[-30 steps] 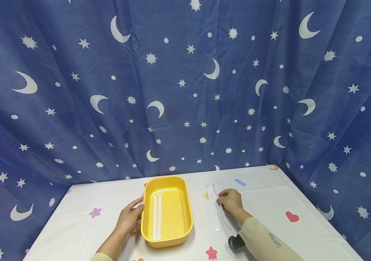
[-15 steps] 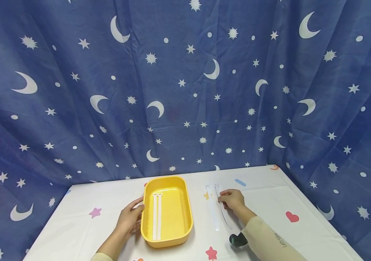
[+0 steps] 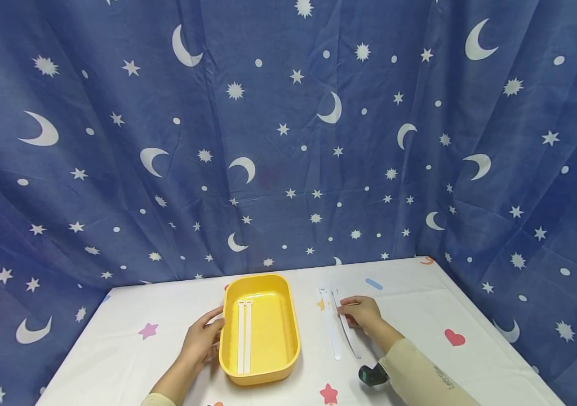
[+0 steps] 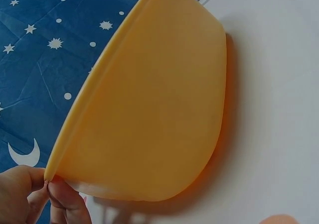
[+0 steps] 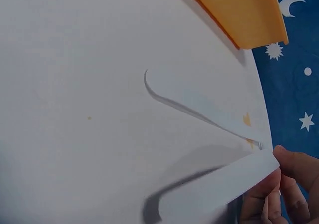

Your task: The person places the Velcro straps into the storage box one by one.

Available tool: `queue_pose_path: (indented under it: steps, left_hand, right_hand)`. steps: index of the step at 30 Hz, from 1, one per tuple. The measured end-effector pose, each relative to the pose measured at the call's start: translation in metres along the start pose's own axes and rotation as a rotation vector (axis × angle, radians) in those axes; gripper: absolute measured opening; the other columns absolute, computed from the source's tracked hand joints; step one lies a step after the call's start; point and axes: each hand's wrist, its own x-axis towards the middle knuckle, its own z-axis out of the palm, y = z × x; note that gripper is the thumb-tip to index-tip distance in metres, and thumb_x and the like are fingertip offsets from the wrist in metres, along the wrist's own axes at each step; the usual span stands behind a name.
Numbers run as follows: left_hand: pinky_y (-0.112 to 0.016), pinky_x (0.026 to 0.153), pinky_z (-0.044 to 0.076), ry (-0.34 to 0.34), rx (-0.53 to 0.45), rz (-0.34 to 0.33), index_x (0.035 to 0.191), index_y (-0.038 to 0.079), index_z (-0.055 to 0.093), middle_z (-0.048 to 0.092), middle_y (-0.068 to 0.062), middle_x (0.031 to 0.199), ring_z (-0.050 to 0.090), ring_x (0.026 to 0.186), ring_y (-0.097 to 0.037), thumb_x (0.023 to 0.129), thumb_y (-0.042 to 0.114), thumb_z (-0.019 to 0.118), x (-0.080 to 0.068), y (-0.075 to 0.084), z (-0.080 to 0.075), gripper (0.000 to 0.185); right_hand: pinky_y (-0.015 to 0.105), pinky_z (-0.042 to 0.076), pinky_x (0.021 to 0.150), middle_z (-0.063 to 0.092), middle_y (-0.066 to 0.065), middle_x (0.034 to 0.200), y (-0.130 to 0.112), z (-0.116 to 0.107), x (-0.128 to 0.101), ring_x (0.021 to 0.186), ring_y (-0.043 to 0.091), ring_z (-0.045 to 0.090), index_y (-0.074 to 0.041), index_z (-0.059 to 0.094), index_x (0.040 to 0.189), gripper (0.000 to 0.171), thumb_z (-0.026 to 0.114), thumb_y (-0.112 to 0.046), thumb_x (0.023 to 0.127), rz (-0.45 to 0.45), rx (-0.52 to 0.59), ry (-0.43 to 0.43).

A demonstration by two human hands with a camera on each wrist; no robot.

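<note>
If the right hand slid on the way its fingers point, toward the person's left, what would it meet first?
Probably the other white strip lying beside the strip that the right hand pinches; past it comes the yellow tray. Depth is hard to judge here.

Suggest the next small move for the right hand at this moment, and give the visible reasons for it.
Probably lift the pinched white strip clear and carry it over to the yellow tray. The right hand already pinches its far end, two like strips lie inside, and the left hand steadies the tray's side.

Head view: high, facing forward and down. Wrist views: close behind the hands, low over the desk (image 3: 131, 316), sharing the yellow tray (image 3: 288, 316).
</note>
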Motion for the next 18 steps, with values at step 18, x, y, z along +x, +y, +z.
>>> queue_pose_path:
  steps: [18]
  left_hand:
    - [-0.034, 0.065, 0.060, -0.001, 0.004, -0.001, 0.144, 0.007, 0.048, 0.064, -0.017, 0.105, 0.068, 0.078, -0.016, 0.099, 0.022, 0.054, 0.002, -0.001, 0.000, 0.047]
  right_hand:
    - [0.018, 0.047, 0.049, 0.067, 0.002, 0.069, -0.012, -0.001, -0.017, 0.051, 0.006, 0.055, 0.008, 0.066, 0.108, 0.031, 0.075, -0.004, 0.082, 0.009, 0.101, -0.084]
